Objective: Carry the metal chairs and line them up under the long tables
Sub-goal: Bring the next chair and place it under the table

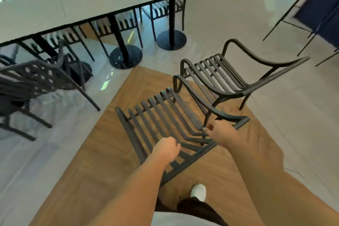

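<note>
Black slatted metal chair (165, 121) tilted over the wooden floor strip (102, 152), gripped at the backrest: left hand (167, 149) fisted round the top rail, right hand (221, 134) with fingers curled, seemingly round the armrest end. Second metal chair (233, 77) upright just beyond, touching or nearly so. Long table (95, 2) farther off at upper left, more chairs tucked beneath.

A canteen: long table (102, 3) with metal chairs (225, 77) on tile.
</note>
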### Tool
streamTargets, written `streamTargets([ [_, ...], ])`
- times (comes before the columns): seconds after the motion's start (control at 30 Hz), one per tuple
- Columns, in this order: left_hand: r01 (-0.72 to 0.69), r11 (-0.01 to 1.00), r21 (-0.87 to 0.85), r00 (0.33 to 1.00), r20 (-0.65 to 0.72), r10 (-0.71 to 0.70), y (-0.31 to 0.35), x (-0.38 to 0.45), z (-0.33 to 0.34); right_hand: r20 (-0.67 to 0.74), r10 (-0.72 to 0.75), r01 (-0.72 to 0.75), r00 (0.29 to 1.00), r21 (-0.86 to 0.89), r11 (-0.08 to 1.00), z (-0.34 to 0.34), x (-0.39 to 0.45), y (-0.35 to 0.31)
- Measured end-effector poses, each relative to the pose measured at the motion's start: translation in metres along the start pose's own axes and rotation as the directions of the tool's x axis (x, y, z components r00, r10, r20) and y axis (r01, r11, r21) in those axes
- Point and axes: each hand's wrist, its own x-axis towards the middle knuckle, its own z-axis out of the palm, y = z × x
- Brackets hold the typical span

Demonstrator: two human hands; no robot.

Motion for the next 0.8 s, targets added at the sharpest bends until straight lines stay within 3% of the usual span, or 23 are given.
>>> streamTargets([
  [0.17, 0.094, 0.995, -0.028, 0.994, -0.058, -0.096, 0.003, -0.017, 0.017, 0.018, -0.081, 0.082, 0.997, -0.054, 0.995, 0.001, -0.006, 0.001],
  [0.3, 0.061, 0.994, -0.092, 0.994, -0.085, -0.069, -0.009, -0.028, 0.022, -0.003, -0.093, 0.092, 0.996, -0.037, 0.995, 0.010, -0.015, -0.001],
  [0.5, 0.056, 0.997, -0.051, 0.996, -0.064, -0.060, -0.024, -0.036, 0.040, -0.006, -0.159, 0.158, 0.987, -0.089, 0.983, 0.030, -0.021, 0.007],
  [0.8, 0.136, 0.987, -0.087, 0.988, -0.063, -0.142, -0.008, -0.031, 0.075, 0.265, -0.307, 0.392, 0.914, -0.384, 0.836, 0.035, 0.006, 0.051],
])
